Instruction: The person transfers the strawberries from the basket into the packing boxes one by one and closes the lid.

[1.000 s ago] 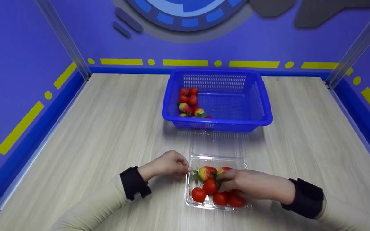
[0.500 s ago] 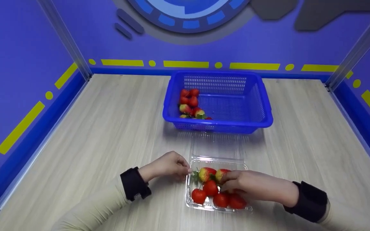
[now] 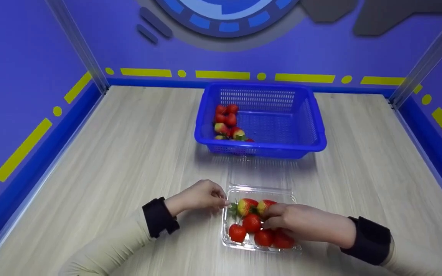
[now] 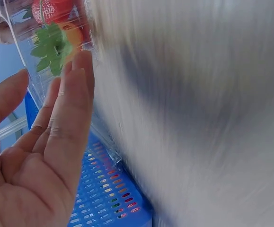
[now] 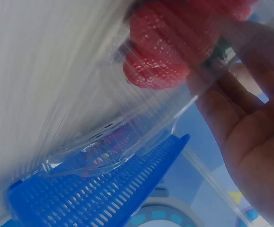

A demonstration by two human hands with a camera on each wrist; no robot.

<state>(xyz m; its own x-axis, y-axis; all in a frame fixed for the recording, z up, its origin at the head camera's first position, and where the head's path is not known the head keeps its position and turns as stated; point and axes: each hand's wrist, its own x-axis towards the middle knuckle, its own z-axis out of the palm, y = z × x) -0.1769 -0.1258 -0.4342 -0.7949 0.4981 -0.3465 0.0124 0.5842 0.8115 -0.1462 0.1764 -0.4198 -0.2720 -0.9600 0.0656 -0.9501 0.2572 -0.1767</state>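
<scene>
A clear plastic clamshell box (image 3: 225, 239) stands on the table with its lid folded back. Several red fruits lie in it, among them a yellow-shouldered strawberry (image 3: 246, 207) and, at the front, a rounder red fruit (image 3: 238, 233). My left hand (image 3: 205, 196) is at the box's left wall, fingertips by the rim; in the left wrist view its fingers are fairly straight beside green leaves (image 4: 51, 49). Reaching over the right side, my right hand (image 3: 297, 222) pinches a second yellow-shouldered strawberry (image 3: 264, 207) at the back of the box, partly hidden by the fingers.
Behind the box stands a blue perforated basket (image 3: 282, 145) with more strawberries (image 3: 230, 120) along its left side. The open lid (image 3: 257, 174) lies flat between box and basket. Blue panels (image 3: 221, 57) wall in the wood-patterned table (image 3: 144, 134).
My right hand has shifted slightly to the right, baring more of the back strawberry. The left hand stays at the box's left edge.
</scene>
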